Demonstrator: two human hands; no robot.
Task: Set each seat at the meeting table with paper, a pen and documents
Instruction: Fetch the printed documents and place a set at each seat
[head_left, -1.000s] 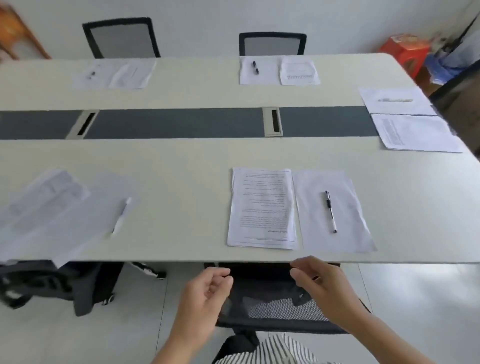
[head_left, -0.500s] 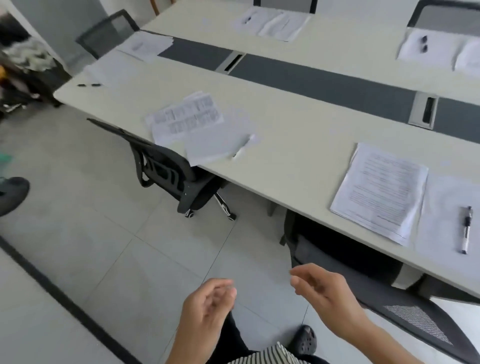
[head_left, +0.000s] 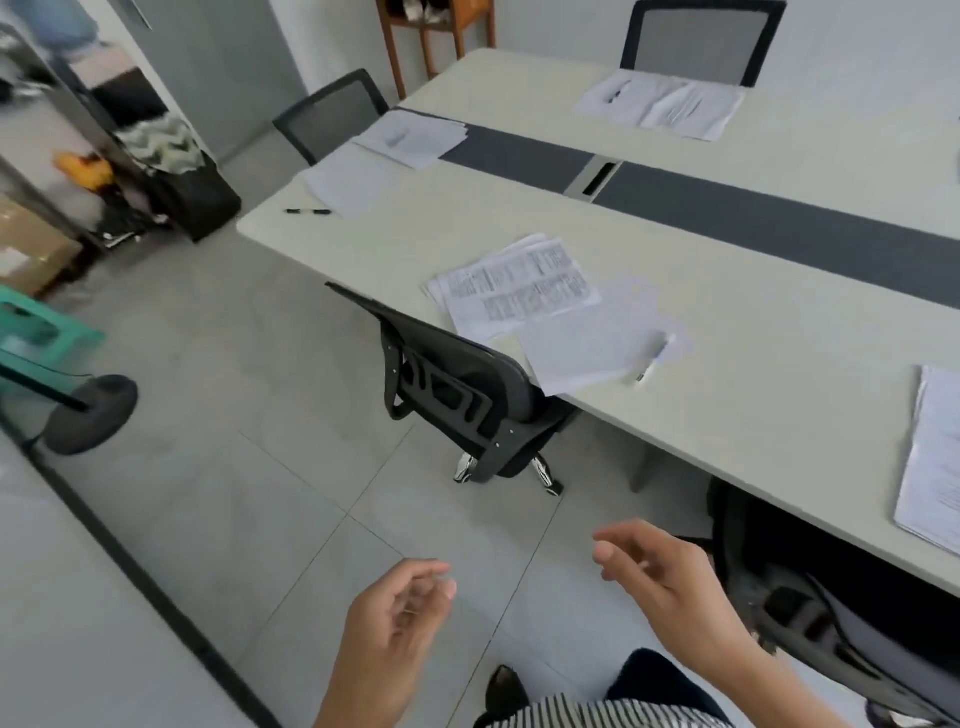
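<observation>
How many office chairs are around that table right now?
4. One chair at the near edge by the scattered papers, one at bottom right under the table, one at the table's left end, one on the far side. More may sit out of frame.

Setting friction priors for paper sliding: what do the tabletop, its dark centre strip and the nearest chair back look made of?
Tabletop: probably laminate board, matte off-white, smooth with no grain. Centre strip: dark grey matte inlay, material unclear. Chair back: black moulded plastic shell by its ribbed cut-outs, low sheen.
</observation>
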